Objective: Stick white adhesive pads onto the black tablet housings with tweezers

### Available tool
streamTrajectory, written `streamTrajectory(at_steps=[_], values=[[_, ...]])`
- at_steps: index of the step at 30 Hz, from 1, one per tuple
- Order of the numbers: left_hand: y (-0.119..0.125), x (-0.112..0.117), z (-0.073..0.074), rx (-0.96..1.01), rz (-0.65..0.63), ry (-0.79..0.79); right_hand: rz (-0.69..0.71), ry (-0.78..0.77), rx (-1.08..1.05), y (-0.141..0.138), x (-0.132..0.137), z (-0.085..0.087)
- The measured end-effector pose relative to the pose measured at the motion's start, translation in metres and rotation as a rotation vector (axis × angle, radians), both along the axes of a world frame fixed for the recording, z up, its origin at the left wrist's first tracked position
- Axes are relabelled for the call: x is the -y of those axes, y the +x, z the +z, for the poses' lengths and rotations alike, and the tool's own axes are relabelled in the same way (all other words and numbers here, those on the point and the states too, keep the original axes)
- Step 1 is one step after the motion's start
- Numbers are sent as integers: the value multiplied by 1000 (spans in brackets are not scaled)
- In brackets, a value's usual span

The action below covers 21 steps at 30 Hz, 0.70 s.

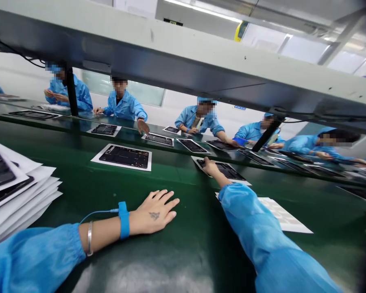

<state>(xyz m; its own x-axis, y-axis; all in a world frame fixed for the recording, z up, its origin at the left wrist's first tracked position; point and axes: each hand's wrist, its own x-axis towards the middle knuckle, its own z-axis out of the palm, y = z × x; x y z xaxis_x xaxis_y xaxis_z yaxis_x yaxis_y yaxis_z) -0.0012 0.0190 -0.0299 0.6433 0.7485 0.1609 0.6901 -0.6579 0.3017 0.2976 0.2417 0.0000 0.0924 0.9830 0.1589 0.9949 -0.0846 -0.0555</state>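
**R hand [212, 167] on black device housing [228, 171], L hand [154, 211] flat on green mat [183, 240]**

Head view: R fingers curled at housing's near corner, on its white sheet [242, 182], maybe pinching the edge, hard to tell from here. L fingers spread, palm down, ESD wrist strap [124, 219] on wrist; stack of sheets [18, 195] out to L hand's left.

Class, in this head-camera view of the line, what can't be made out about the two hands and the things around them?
All in the head view:
The near end of the black device panel is hidden by the right hand.
Part of the white printed sheet is hidden by the right sleeve, and its print is too blurred to read.
The stack of white sheets is cut off by the left edge.
The far end of the wrist-strap cord is hidden by the left sleeve.
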Motion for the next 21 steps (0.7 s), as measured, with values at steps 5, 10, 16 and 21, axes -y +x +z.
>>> streamTrajectory(at_steps=[5,10,16,21], values=[[0,-1,-2,43,-11,36,-93,-32,-9,6,-9,5],[0,0,0,0,-6,60,-152,-44,3,-2,-28,9],[1,1,-2,-13,-4,81,-212,-152,32,-14,-42,-3],[2,-1,-7,-17,-2,103,-191,-170,41,-14,-41,-4]])
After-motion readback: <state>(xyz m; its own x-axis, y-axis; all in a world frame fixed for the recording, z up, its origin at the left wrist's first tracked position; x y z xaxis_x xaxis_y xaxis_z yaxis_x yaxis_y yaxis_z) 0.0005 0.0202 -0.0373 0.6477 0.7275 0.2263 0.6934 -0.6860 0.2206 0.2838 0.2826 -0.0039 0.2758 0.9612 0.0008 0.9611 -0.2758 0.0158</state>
